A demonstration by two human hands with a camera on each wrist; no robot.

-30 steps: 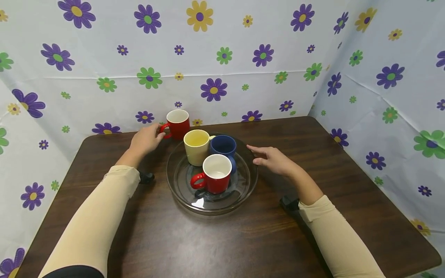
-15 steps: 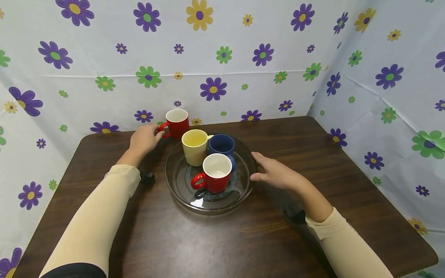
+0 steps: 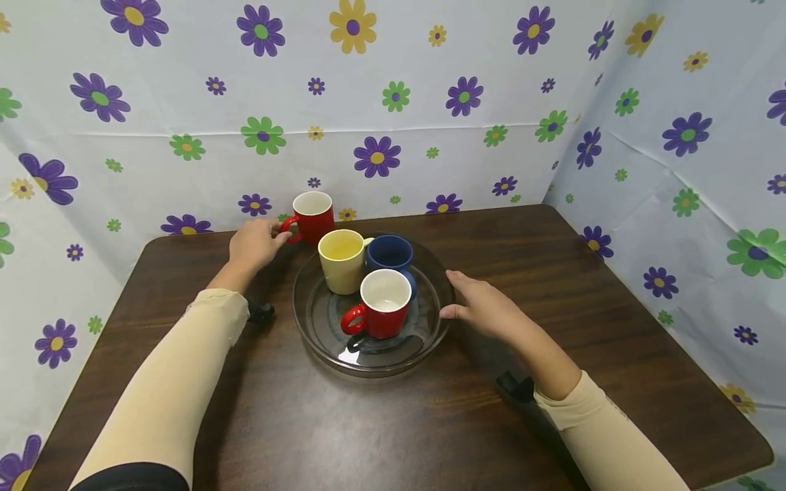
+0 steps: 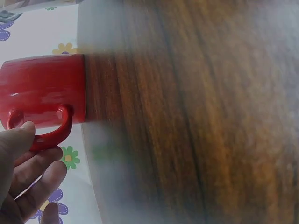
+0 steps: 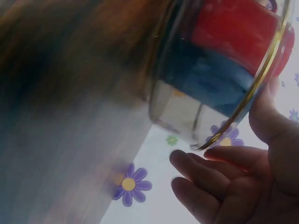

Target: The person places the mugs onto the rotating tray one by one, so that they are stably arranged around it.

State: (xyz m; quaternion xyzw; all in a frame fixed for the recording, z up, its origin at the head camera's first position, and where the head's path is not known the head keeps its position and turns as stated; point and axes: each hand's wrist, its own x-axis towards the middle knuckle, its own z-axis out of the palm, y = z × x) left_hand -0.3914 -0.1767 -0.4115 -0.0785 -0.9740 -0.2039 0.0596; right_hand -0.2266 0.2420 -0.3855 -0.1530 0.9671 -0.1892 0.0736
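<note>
My left hand (image 3: pixel 254 245) pinches the handle of a red mug (image 3: pixel 316 221) with a white inside, upright at the table's back edge. In the left wrist view the thumb and fingers meet at that handle (image 4: pixel 56 137). A round see-through turntable tray (image 3: pixel 313 344) carries a yellow mug (image 3: pixel 342 266), a dark blue mug (image 3: pixel 391 251) and another red mug (image 3: pixel 387 310). My right hand (image 3: pixel 485 303) is at the tray's right rim, fingers extended and thumb apart. In the right wrist view, the thumb (image 5: pixel 264 112) lies at the rim; exact contact is unclear.
A dark brown wooden table (image 3: pixel 344 436) lies under everything. White flowered cloth (image 3: pixel 454 164) hangs behind it and along the sides. The back red mug stands close to the cloth and just behind the tray's left rim.
My right hand has shifted slightly right and toward me along the rim. The mugs on the tray have turned slightly counterclockwise. My left hand stays at the back red mug's handle.
</note>
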